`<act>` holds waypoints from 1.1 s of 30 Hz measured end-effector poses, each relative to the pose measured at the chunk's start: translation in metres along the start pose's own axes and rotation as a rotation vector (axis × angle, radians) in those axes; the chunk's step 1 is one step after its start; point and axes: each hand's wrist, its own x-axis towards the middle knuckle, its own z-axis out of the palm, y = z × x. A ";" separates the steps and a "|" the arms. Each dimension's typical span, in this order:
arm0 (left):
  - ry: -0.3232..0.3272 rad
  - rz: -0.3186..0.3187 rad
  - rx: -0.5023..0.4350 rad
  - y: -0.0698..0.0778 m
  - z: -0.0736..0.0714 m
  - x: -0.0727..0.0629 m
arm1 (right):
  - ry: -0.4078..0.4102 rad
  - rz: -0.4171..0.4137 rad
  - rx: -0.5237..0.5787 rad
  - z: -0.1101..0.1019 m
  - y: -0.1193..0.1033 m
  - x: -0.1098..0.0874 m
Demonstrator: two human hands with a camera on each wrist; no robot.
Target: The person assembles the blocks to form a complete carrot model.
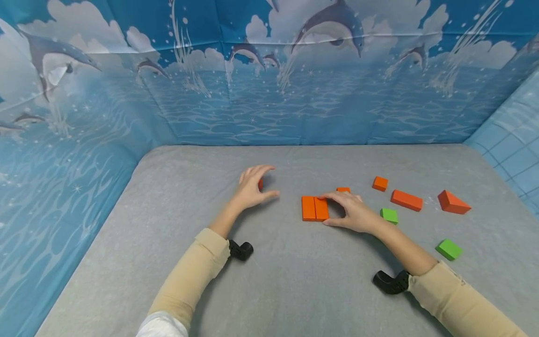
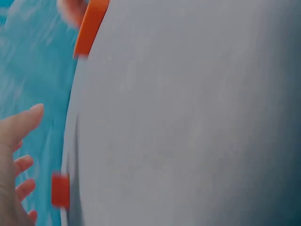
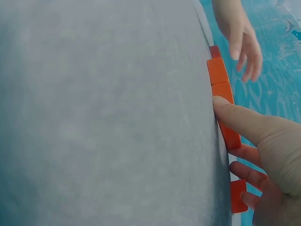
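Two orange rectangular blocks lie side by side on the grey surface, the left block (image 1: pixel 308 208) against the right block (image 1: pixel 321 209). My right hand (image 1: pixel 351 213) pinches the right block, thumb at its near end and index finger at its far end. The thumb (image 3: pixel 240 113) also shows on this block in the right wrist view. To the left, my left hand (image 1: pixel 250 187) is raised with fingers spread and holds nothing. Behind it a red-orange block (image 1: pixel 260 185) is partly hidden; the left wrist view shows this block (image 2: pixel 60 190) apart from the fingers.
Beyond my right hand sits a partly hidden orange block (image 1: pixel 343 189). Farther right are a small orange block (image 1: pixel 380 183), a long orange block (image 1: pixel 406 200), a red-orange triangular block (image 1: pixel 453 202) and two green blocks (image 1: pixel 448 249). A dolphin-print curtain (image 1: pixel 269 107) borders the grey surface.
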 end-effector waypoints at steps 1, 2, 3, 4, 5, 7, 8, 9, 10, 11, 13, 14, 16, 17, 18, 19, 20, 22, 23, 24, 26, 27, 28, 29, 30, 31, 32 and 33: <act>0.013 -0.019 0.007 -0.007 -0.003 0.000 | 0.001 -0.001 0.002 0.000 0.000 0.000; 0.019 -0.039 0.008 -0.012 -0.006 -0.001 | 0.001 -0.001 0.003 0.000 -0.001 0.000; 0.022 -0.054 0.010 -0.018 -0.008 -0.001 | 0.002 -0.003 0.003 0.000 -0.001 0.000; 0.021 -0.065 0.013 -0.022 -0.010 -0.002 | 0.002 -0.002 0.005 0.000 -0.001 0.000; 0.018 -0.074 0.014 -0.027 -0.012 -0.003 | 0.002 0.000 0.008 0.000 -0.001 0.000; 0.002 -0.090 0.020 -0.034 -0.014 -0.004 | 0.002 0.002 0.007 0.000 -0.001 -0.001; -0.009 -0.098 0.019 -0.036 -0.015 -0.005 | 0.001 0.002 0.006 0.000 -0.001 -0.001; -0.019 -0.100 0.020 -0.039 -0.016 -0.005 | 0.000 0.002 0.005 0.000 0.000 -0.001; -0.027 -0.101 0.016 -0.041 -0.016 -0.006 | -0.001 0.004 0.006 0.000 0.000 -0.001; -0.034 -0.103 0.010 -0.042 -0.017 -0.006 | -0.002 0.004 0.004 0.000 0.000 -0.001; -0.044 -0.101 0.002 -0.045 -0.017 -0.007 | -0.005 0.004 0.002 0.000 0.000 -0.001; -0.046 -0.097 -0.002 -0.046 -0.017 -0.007 | -0.006 0.004 0.002 0.000 0.000 -0.001; -0.048 -0.092 -0.006 -0.048 -0.016 -0.008 | -0.007 0.004 0.004 0.000 0.000 -0.001; -0.049 -0.093 -0.008 -0.048 -0.016 -0.008 | -0.007 0.003 0.004 0.000 0.000 -0.001; -0.049 -0.092 -0.007 -0.049 -0.015 -0.008 | -0.007 0.002 0.006 0.000 0.000 -0.001; -0.051 -0.094 -0.007 -0.049 -0.015 -0.008 | -0.006 0.001 0.007 -0.001 0.000 -0.001; -0.050 -0.097 -0.007 -0.049 -0.015 -0.008 | -0.004 -0.001 0.009 -0.001 0.000 -0.001; -0.047 -0.103 -0.008 -0.048 -0.015 -0.008 | -0.001 -0.004 0.008 -0.001 -0.001 -0.001; -0.044 -0.107 -0.014 -0.047 -0.015 -0.008 | 0.000 -0.005 0.007 -0.001 -0.001 -0.001; -0.040 -0.108 -0.023 -0.045 -0.015 -0.008 | -0.001 -0.005 0.009 -0.001 -0.001 -0.001; -0.027 -0.102 -0.044 -0.040 -0.014 -0.008 | 0.000 -0.006 0.008 -0.001 -0.001 -0.001; -0.017 -0.090 -0.054 -0.037 -0.013 -0.008 | -0.001 -0.006 0.007 -0.001 -0.001 -0.001; -0.012 -0.080 -0.066 -0.033 -0.011 -0.009 | -0.001 -0.005 0.008 -0.001 -0.001 -0.001; -0.006 -0.070 -0.081 -0.028 -0.009 -0.009 | -0.001 -0.005 0.009 -0.001 -0.001 -0.001; 0.002 -0.051 -0.091 -0.023 -0.007 -0.009 | 0.001 -0.005 0.010 0.000 -0.001 -0.001; 0.007 -0.034 -0.098 -0.019 -0.004 -0.010 | 0.001 -0.006 0.011 0.000 0.000 -0.001; 0.010 -0.018 -0.107 -0.014 -0.001 -0.011 | 0.002 -0.006 0.011 0.000 0.000 -0.001; 0.009 -0.004 -0.113 -0.009 0.002 -0.012 | 0.002 -0.007 0.012 0.000 0.000 -0.001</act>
